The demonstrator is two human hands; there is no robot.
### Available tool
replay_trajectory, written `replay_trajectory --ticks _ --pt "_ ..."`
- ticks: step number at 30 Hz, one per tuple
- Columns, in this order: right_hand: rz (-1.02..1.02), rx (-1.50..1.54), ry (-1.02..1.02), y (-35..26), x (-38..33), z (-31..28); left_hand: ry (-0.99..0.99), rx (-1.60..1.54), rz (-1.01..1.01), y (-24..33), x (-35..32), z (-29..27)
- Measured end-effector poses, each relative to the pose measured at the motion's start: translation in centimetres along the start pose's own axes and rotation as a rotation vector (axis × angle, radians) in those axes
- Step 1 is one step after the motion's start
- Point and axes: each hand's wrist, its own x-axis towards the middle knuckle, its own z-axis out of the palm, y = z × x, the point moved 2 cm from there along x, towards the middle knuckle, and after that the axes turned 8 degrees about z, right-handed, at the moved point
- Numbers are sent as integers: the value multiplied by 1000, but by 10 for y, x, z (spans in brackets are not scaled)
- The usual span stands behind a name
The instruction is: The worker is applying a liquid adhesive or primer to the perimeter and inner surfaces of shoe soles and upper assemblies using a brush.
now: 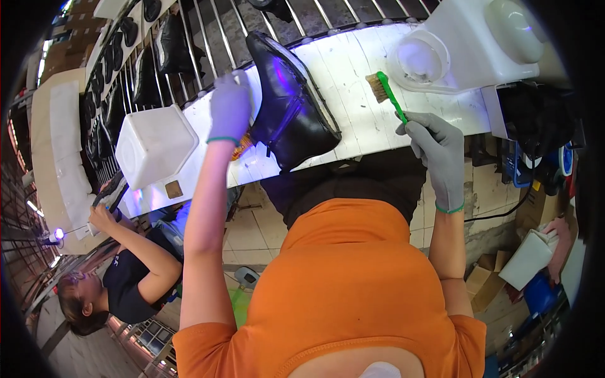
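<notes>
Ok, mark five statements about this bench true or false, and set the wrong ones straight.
1. The right hand holds the brush. True.
2. The left hand is bare. False: it wears a glove.
3. The white container is left of the boot. True.
4. The brush touches the boot. False: they are apart.
5. The brush's handle is green. True.

One brush (393,99), two gloves (443,151)
</notes>
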Motion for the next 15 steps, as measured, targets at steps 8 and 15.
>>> replay_trajectory --ticks 8,15 --pt "-16 -12 7 12 0 1 263 -746 -137 9 -50 -43" --pt "-18 -38 -56 -13 3 18 -34 -698 -95 78 -63 -71"
